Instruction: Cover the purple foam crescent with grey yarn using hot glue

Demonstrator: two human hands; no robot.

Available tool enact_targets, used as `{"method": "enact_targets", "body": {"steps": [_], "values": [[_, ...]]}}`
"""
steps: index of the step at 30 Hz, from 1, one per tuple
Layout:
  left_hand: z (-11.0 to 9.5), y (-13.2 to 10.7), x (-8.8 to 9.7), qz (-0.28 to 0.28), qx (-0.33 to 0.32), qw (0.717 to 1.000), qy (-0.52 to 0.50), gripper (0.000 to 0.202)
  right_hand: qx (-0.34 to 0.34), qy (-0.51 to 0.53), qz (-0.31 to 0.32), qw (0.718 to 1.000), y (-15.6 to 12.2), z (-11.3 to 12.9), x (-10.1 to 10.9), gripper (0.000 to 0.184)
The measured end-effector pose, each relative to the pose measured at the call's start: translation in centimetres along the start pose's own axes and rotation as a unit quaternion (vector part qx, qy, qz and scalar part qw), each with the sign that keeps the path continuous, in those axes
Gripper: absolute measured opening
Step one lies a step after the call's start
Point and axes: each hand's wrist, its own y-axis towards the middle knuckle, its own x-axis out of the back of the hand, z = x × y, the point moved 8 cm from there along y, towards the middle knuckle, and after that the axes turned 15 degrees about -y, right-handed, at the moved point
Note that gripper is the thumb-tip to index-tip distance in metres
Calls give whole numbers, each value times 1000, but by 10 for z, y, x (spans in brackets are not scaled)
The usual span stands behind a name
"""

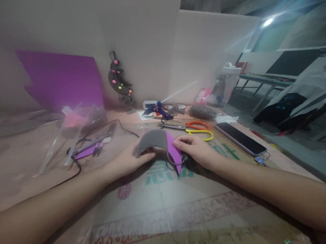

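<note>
Between my hands is a purple foam crescent (174,154), its left part wrapped in dark grey yarn (153,139). My left hand (137,155) grips the wrapped end, thumb in front and fingers mostly hidden behind. The fingers of my right hand (192,146) pinch the bare purple part near its edge. A loop of yarn hangs from the crescent in front of its pointed tip. Just behind lie scissors (189,128) with one orange and one yellow handle.
A blue glue gun (158,109), a grey yarn bundle (202,112) and a clear bottle (227,83) stand along the back. A phone (240,138) lies right. Purple sheets (64,81) and a dark crescent with pompoms (116,77) are back left. Printed cardboard (166,204) covers the table.
</note>
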Motion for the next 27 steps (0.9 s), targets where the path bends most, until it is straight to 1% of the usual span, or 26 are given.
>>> {"method": "enact_targets", "body": {"steps": [2, 4, 6, 9, 11, 13, 19, 21, 24, 26, 27], "values": [[4, 1, -2, 10, 15, 1000, 14, 34, -8, 10, -24, 1000, 3, -4, 6, 31], [5, 1, -2, 5, 23, 1000, 1, 35, -8, 12, -27, 1000, 4, -5, 6, 33], [5, 1, 0, -10, 32, 999, -25, 32, -1, 9, -12, 1000, 4, -4, 2, 34], [7, 0, 3, -43, 67, 994, -76, 30, 13, -3, 21, 1000, 2, 0, -6, 33], [9, 0, 7, -73, 86, 988, -105, 30, 23, -22, 45, 998, 1, 4, -11, 32], [12, 0, 10, -90, 98, 983, -126, 31, 39, -52, 65, 996, 0, 8, -14, 31], [22, -1, 3, -80, 115, 976, -167, 29, 70, -118, 80, 987, -3, 12, -15, 32], [23, -1, 4, -86, 108, 977, -159, 29, 81, -130, 80, 985, -4, 13, -17, 32], [20, -1, 13, -121, 90, 983, -102, 36, 87, -140, 71, 984, -6, 15, -15, 32], [17, -1, 19, -138, 86, 985, -58, 41, 64, -144, 98, 983, -5, 13, -14, 34], [14, -1, 21, -142, 86, 985, -41, 43, 48, -146, 130, 980, -5, 11, -14, 36]]}}
